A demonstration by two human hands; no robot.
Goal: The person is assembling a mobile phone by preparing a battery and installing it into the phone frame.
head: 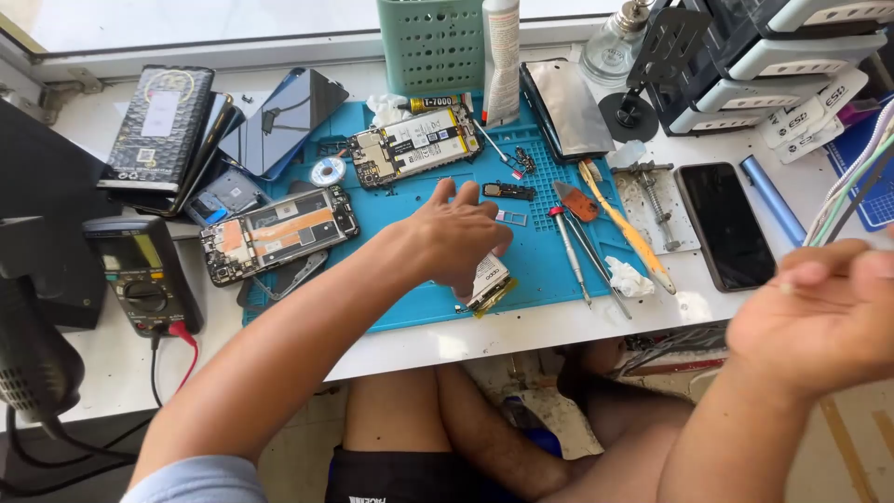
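Note:
My left hand [456, 237] reaches over the blue work mat [549, 265], palm down, resting on a small white and gold phone battery [489, 282] near the mat's front edge. My right hand [819, 312] is raised off the table's right end, blurred, fingers curled, pinching something thin that I cannot make out. Two opened phones with bare circuit boards lie on the mat: one at the back [414, 146], one at the left [279, 233]. Tweezers and a screwdriver [577, 251] lie to the right of my left hand.
A multimeter [140, 275] with a red lead sits at the left. Stacked phones and cases [186, 130] are at the back left. A black phone [724, 225], a green basket [431, 42], a glass bottle [613, 47] and grey drawers [792, 56] stand around the mat.

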